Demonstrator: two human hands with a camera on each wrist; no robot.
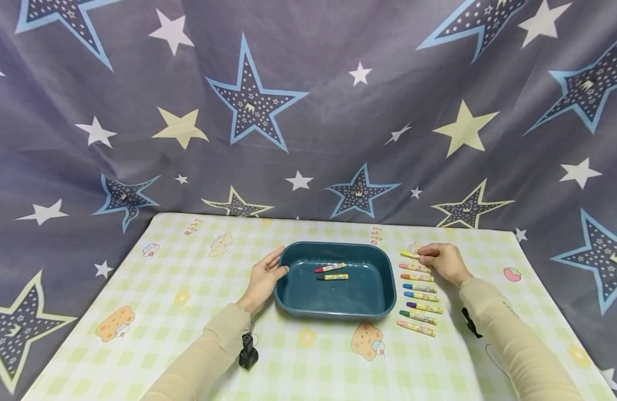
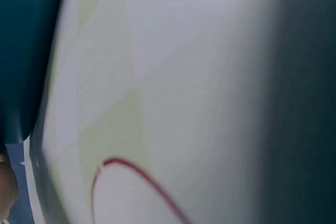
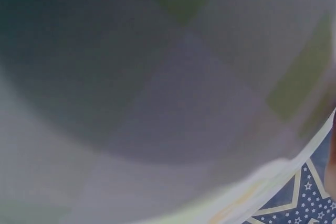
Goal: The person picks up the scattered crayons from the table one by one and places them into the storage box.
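A dark teal plastic basin [image 1: 308,312] stands on the table, and my left hand [image 1: 260,281] grips its left end, thumb at the rim. Inside lie a red crayon [image 1: 330,268] and a black crayon [image 1: 333,277]. Right of the basin, my right hand [image 1: 445,262] pinches a yellow crayon [image 1: 410,254] at the far end of a column of crayons. Nearer me in that column lie several others, among them an orange crayon [image 1: 417,277], a purple crayon [image 1: 425,307] and a green crayon [image 1: 418,317]. The left wrist view catches the basin's side [image 2: 26,66].
A green-and-white checked cloth [image 1: 188,345] with cartoon prints covers the table. Behind it hangs a grey curtain [image 1: 318,139] with stars. Mostly blurred cloth [image 3: 184,103] fills the right wrist view.
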